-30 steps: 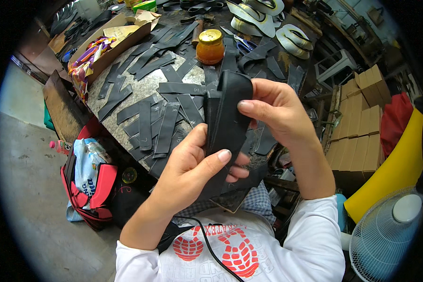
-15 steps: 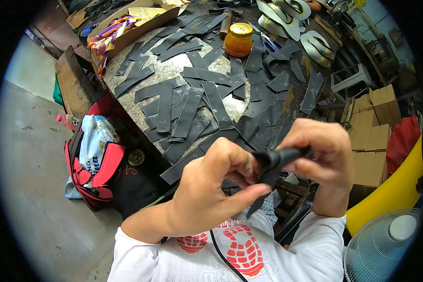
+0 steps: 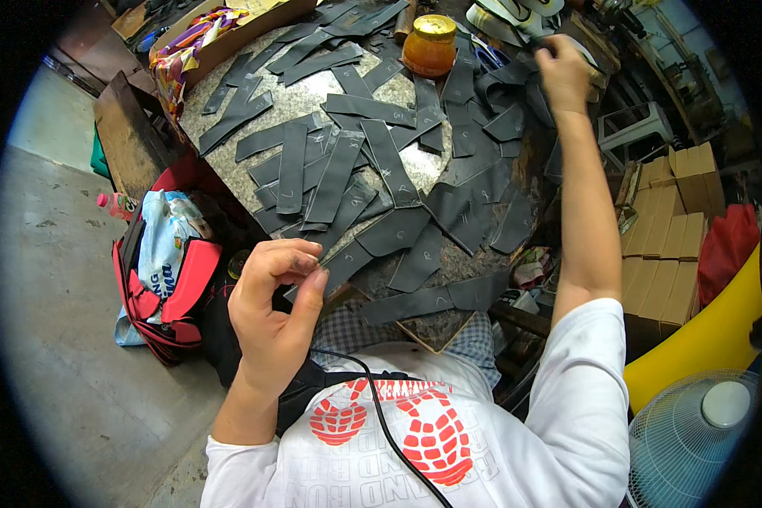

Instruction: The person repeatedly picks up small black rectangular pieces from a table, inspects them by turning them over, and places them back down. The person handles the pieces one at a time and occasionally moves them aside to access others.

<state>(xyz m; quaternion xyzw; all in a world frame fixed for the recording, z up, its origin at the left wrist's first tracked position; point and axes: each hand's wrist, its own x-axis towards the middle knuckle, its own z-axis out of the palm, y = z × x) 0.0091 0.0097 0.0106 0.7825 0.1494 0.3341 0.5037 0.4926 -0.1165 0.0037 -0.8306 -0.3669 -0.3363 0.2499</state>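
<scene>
My left hand point(image 3: 273, 292) hovers above the near left edge of the worktable, fingers loosely curled and the thumb a little apart from them; nothing shows in its grip. Stretched out to the far right, my right hand point(image 3: 565, 74) has its fingers closed beside the pale foot-shaped pieces point(image 3: 493, 24). Something dark shows at its fingertips, too small to make out. Many flat black leather-like strips point(image 3: 345, 179) with pale hand-drawn marks overlap across the table. One black strip point(image 3: 408, 305) lies at the near edge, by my lap.
An orange jar with a yellow lid point(image 3: 429, 46) stands at the back, with blue-handled scissors point(image 3: 489, 57) to its right. A cardboard box point(image 3: 250, 38) sits back left. Stacked brown boxes point(image 3: 665, 241) and a fan point(image 3: 698, 432) are at the right; a red-black bag point(image 3: 173, 288) is left.
Both hands were together, bending a black strip in front of my chest. They have separated: the right reached far right, the left drew back left, and the strip is gone from between them.
</scene>
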